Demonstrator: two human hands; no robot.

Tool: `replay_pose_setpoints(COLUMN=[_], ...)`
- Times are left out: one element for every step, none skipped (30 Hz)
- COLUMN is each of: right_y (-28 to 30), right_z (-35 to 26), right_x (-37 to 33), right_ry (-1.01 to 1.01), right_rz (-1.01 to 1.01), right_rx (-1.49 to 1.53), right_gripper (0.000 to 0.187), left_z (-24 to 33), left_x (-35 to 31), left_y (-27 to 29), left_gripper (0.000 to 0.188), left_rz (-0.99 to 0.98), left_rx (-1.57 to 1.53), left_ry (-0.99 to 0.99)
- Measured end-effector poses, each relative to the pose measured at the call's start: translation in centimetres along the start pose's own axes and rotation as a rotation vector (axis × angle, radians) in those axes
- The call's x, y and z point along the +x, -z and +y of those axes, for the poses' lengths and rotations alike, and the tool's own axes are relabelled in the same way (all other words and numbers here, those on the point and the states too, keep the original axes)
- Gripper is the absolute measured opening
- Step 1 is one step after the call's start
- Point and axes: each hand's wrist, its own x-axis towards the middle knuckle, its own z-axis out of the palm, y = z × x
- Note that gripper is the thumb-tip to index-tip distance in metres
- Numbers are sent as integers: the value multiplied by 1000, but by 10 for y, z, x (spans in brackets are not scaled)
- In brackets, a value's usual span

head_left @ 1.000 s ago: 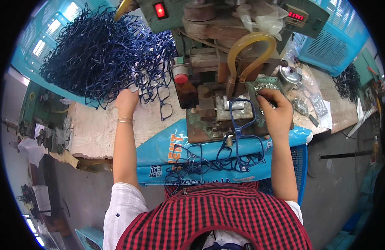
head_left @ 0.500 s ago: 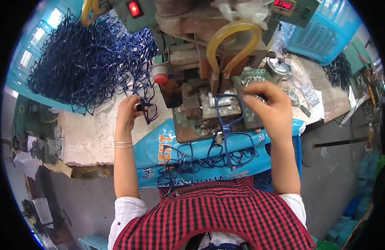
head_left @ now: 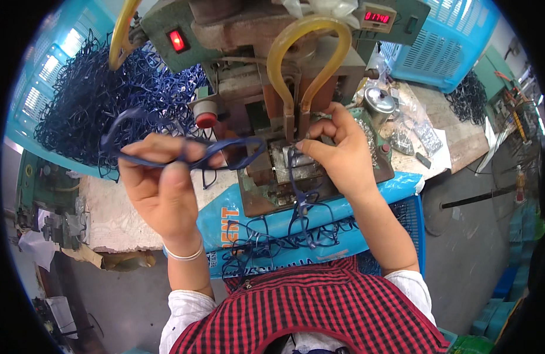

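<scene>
In my raised left hand (head_left: pixel 163 197) is a dark blue eyeglass frame (head_left: pixel 237 143), pinched between thumb and fingers and blurred at its left end. My right hand (head_left: pixel 349 156) is at the press machine, its thumb and fingers closed at the upper end of a second blue eyeglass frame (head_left: pixel 302 203). That frame hangs down over the front edge of the machine's metal bed (head_left: pixel 281 162). Just above the right thumb stand two upright metal prongs (head_left: pixel 297 124), joined to a looped yellow tube (head_left: pixel 276 53). Whether a small part sits in the right fingertips is hidden.
Several blue frames (head_left: pixel 266 236) lie on a blue plastic sheet (head_left: pixel 213 212) before me. A large heap of frames (head_left: pixel 89 106) fills the blue basket at left. A red button (head_left: pixel 206 120) sits left of the prongs. A lidded metal pot (head_left: pixel 379 100) stands at right.
My left hand has lifted a frame from the heap's edge toward the middle. My right hand has moved left to the prongs and closed at the second frame. The view has shifted slightly.
</scene>
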Motion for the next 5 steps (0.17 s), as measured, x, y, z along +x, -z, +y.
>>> replay_pose_setpoints(right_y=[-5,-8,-10,-10,-9], right_z=[-5,-8,-9,-8,-8], right_x=[-2,-3,-4,-4,-3], right_ry=[-6,-11,-6,-39,-72], right_rz=[-10,-8,-13,-22,-30], right_rx=[53,102,144,175,207], right_gripper=[57,57,60,60,61], left_z=[-3,-12,-21,-22,-18], left_x=[3,8,11,14,13], left_y=[-7,-10,-3,-2,-3], left_gripper=[19,19,18,23,28], left_rz=[39,72,67,54,41], left_rx=[122,233,240,227,214], left_ry=[-17,-34,-135,-104,-73])
